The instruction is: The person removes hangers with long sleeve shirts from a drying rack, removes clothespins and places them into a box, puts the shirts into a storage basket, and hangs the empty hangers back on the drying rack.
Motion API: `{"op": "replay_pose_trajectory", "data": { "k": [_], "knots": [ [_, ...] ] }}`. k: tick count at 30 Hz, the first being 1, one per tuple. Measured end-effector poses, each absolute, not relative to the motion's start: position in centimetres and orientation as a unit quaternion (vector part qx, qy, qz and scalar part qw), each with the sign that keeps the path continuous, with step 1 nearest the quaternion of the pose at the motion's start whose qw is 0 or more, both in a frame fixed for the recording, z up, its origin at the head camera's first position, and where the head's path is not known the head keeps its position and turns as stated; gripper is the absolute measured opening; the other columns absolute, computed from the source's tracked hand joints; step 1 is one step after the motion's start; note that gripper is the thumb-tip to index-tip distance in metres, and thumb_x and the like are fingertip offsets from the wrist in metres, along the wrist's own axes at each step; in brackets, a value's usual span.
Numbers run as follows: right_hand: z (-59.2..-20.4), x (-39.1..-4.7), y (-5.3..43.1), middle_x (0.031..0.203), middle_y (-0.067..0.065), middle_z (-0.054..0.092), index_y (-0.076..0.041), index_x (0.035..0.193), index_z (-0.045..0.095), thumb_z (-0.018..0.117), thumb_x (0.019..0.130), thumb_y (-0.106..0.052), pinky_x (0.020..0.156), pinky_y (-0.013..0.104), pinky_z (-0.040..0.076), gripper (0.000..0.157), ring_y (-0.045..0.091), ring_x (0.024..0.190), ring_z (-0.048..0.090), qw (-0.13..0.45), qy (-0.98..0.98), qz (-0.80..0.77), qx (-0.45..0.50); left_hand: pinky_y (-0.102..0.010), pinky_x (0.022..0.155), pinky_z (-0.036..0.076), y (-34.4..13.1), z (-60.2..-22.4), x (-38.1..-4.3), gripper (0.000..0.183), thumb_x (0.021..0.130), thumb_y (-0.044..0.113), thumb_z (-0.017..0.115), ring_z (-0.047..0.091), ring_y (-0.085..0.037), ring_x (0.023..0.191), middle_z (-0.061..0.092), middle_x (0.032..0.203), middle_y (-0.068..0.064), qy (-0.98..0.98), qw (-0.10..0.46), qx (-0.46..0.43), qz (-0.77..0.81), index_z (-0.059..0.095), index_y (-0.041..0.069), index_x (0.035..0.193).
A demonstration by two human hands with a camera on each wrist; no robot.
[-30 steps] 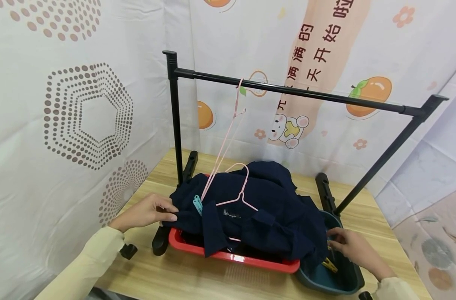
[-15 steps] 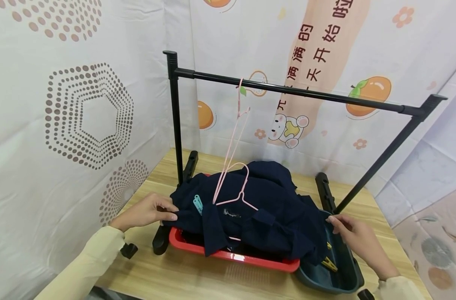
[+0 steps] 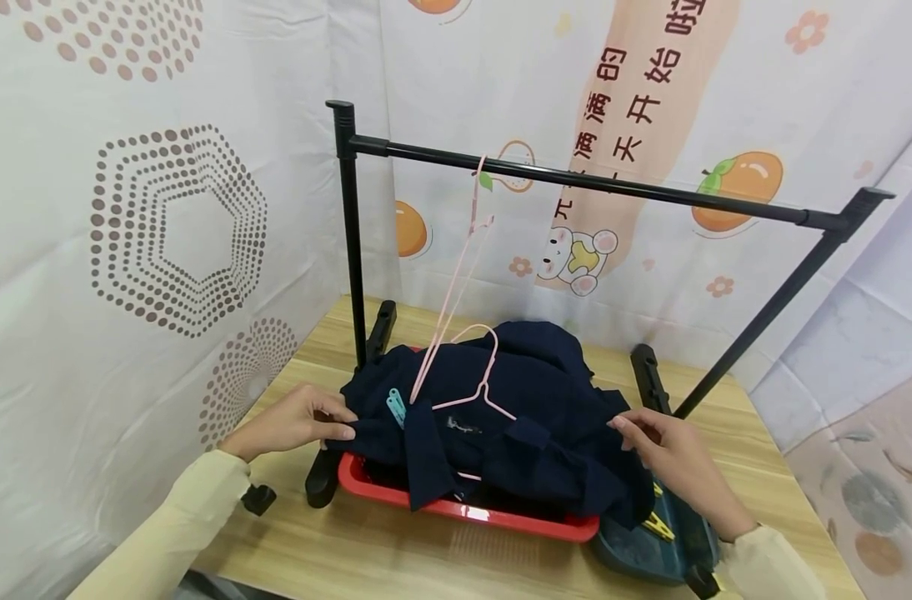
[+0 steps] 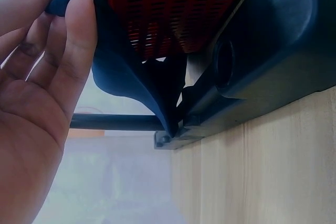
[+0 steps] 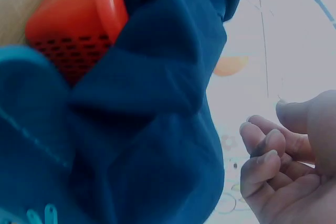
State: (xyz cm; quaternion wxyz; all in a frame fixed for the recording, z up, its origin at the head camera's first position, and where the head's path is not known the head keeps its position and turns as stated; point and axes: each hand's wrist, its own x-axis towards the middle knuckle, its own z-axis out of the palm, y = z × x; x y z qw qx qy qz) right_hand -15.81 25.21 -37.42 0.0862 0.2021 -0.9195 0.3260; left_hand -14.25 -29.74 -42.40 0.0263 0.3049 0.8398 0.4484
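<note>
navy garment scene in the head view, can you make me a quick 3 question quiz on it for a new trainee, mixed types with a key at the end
1. True or false: the left hand pinches the navy garment.
2. Multiple choice: what colour is the basket that the garment lies across?
a) white
b) red
c) yellow
3. Fill in the blank: one pink hanger hangs by its hook from the ____.

Key: 1. True, the left wrist view shows the cloth between thumb and fingers. 2. b, red. 3. Black bar.
</note>
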Motion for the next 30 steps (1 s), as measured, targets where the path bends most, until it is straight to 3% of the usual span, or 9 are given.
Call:
{"op": "replay_pose_trajectory", "data": {
  "k": [30],
  "knots": [
    [-36.8,-16.1,16.4,0.075,-0.01,0.063,-0.024,0.102,0.075,0.069,0.101,-0.027,0.055,0.026,0.048,0.007,0.009,0.06,0.055,0.044,-0.882,0.362,0.299,-0.038,0.057,0.059,-29.6,-42.0,-14.2,0.013,0.092,0.011,0.078,0.065,-0.012,0.066,0.067,0.082,0.005,0.84,0.027,0.312,0.443,0.082,0.006,0.103]
  ]
}}
